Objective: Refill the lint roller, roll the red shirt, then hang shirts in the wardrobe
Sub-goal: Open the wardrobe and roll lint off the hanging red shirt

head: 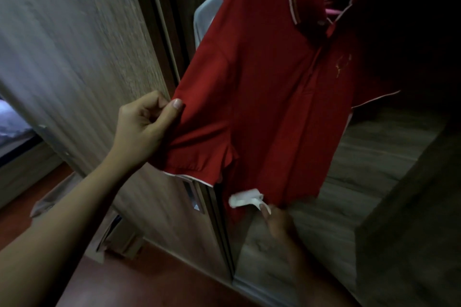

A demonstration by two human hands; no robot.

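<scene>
A red polo shirt (279, 87) with white-trimmed collar and sleeves hangs on a pink hanger (331, 13) inside the open wardrobe. My left hand (144, 129) pinches the edge of its left sleeve between thumb and fingers, pulling it outward. My right hand (279, 222) is low and blurred at the shirt's lower hem, holding a small white object (245, 198) against the fabric; I cannot tell if it is the lint roller or a piece of sheet. A pale grey-blue shirt (212, 5) hangs behind the red one.
A wood-grain wardrobe door (82, 57) stands at left, its metal handle (193, 197) just below the sleeve. The wardrobe's floor panel (369, 157) lies under the shirt. Dark red flooring (139, 276) runs along the bottom. A window or screen (12, 129) shows at far left.
</scene>
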